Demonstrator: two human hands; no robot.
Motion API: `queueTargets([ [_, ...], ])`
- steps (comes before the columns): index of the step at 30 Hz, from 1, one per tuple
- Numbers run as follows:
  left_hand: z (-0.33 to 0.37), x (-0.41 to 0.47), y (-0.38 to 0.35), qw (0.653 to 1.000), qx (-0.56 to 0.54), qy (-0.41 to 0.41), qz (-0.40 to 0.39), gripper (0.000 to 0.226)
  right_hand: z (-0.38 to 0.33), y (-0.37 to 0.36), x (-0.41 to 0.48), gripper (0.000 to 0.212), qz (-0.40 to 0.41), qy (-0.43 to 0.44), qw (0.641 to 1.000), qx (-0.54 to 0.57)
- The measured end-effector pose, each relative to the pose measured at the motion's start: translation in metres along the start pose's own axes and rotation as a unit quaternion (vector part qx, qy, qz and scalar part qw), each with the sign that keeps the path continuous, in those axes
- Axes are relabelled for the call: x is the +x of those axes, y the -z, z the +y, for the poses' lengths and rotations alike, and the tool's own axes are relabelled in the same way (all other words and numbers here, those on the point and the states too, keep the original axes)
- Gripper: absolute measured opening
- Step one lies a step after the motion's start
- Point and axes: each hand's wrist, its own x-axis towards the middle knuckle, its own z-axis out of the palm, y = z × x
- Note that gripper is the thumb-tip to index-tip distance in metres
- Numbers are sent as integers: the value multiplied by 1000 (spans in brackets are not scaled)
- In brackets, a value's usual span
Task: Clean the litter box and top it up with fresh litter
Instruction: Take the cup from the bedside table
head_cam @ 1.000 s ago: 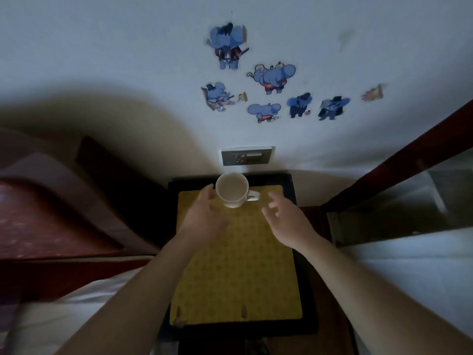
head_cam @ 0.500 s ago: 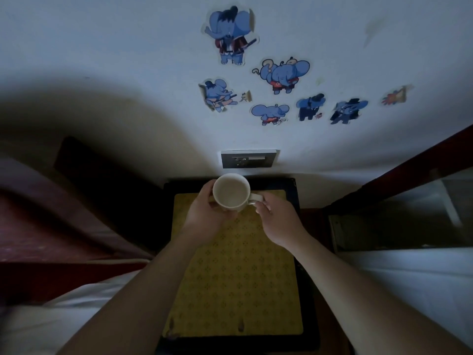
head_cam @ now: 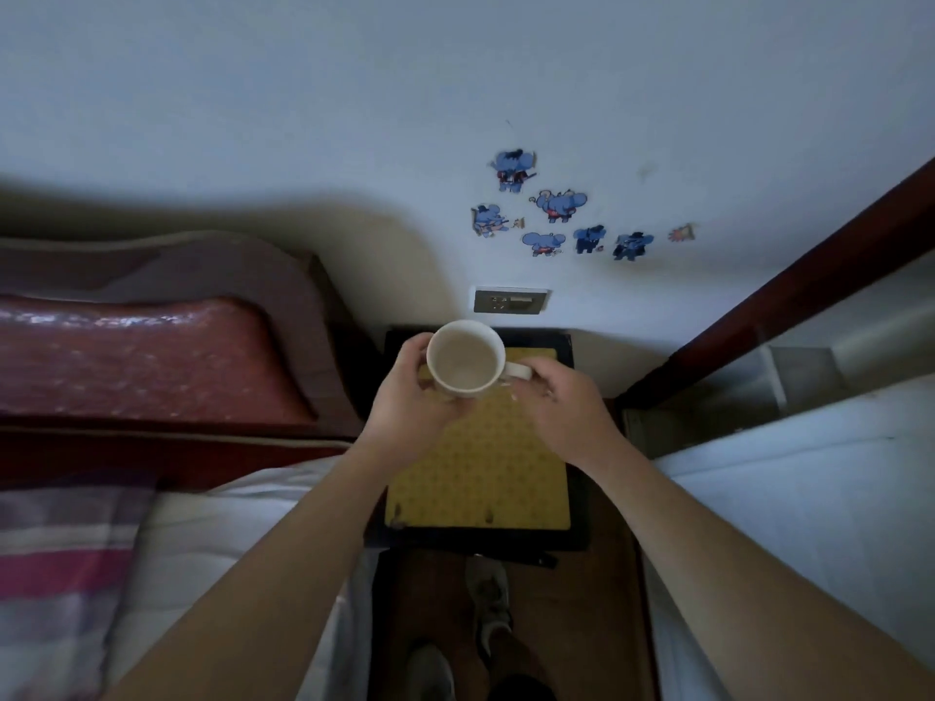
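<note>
Both hands have closed in on the white ceramic mug, which a second ago stood alone at the far end of the yellow patterned mat. It now looks raised off the mat and nearer the camera. The left hand wraps the mug's body from the near side, fingers curled round it. The right hand pinches the handle, so both are clamped on the same thing. The view has also swung left, which puts the blue elephant stickers and the grey wall socket plate further right.

The mug's inside shows pale and appears empty (the light is too dim to be sure). The mat lies on a black-edged bedside table between two beds, with a dark red padded headboard to the left.

No litter box, scoop or litter bag is in view. Cleaning has probably not begun, and the mug may be meant as a scoop or is merely being cleared away.
</note>
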Motion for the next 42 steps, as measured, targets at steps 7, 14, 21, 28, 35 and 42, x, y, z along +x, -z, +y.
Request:
queueTargets([
  [7, 46, -118, 65, 999, 5, -34, 28, 75, -89, -5, -99, 18, -42, 38, 998, -4],
  [14, 56, -246, 107, 992, 17, -29, 119, 74, -132, -36, -187, 18, -69, 93, 993, 17],
  [21, 43, -377, 124, 963, -6, 7, 271, 78, -170, -70, -254, 22, -209, 173, 962, 16],
  [28, 3, -524, 134, 904, -40, 59, 421, 85, -205, -132, -350, 20, -337, 237, 911, -7],
  [35, -44, -712, 137, 821, -82, 128, 550, 77, -225, -230, -490, 20, -481, 285, 829, -33],
  [42, -105, -942, 119, 714, -124, 173, 668, 70, -224, -347, -693, 20, -606, 320, 727, -41],
])
